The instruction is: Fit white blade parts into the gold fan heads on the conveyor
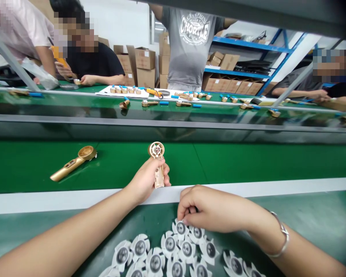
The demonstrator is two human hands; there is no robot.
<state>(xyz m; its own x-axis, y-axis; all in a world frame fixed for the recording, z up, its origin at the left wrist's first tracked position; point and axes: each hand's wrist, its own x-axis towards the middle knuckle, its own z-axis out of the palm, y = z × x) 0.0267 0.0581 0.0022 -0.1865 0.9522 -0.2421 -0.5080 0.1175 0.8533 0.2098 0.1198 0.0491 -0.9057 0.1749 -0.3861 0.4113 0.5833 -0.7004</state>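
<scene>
Left hand [148, 181], fingers clenched around a slim tan plastic handle with a round white-ringed head [156, 150], upright above the green conveyor bench [23, 165]. Right hand [216, 209], fingertips [184, 215] pinching one white petal-edged disc [180, 229] at the edge of a loose pile of matching discs [170, 246].

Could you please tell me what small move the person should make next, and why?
Probably lift the white disc under the right hand and bring it toward the round frame in the left hand: the fingers touch that disc, and the frame looks bare.
</scene>
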